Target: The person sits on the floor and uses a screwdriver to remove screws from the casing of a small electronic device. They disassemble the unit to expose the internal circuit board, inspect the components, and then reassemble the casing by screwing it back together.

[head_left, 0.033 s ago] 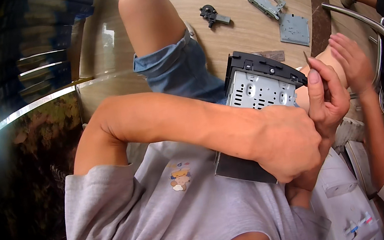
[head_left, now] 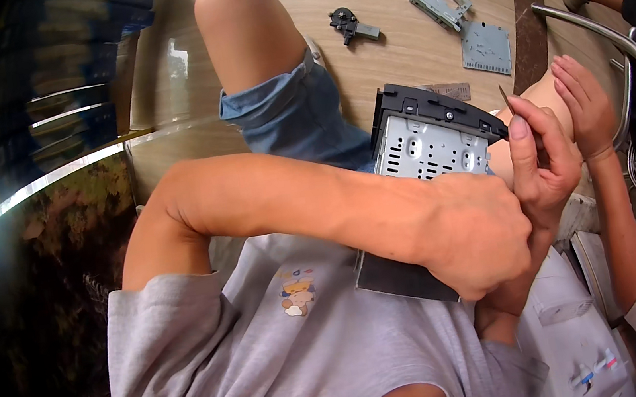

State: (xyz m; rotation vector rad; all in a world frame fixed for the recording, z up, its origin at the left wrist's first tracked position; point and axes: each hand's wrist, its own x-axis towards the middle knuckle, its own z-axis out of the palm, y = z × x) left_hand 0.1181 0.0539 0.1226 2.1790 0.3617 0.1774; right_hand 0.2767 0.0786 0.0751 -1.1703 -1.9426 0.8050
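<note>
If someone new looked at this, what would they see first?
Probably the silver metal box with lots of holes and a black front, right of the picture's middle. Next, the person's left hand, curled at the box, and the right hand beyond it, pinching a thin pointed stick. Up top, a flat metal plate lies on the floor.

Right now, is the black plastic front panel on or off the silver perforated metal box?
On: the panel sits against one end of the box, no gap visible; whether fastened, cannot tell.

Metal casing (head_left: 432, 150), matt plastic front (head_left: 435, 109)
</note>
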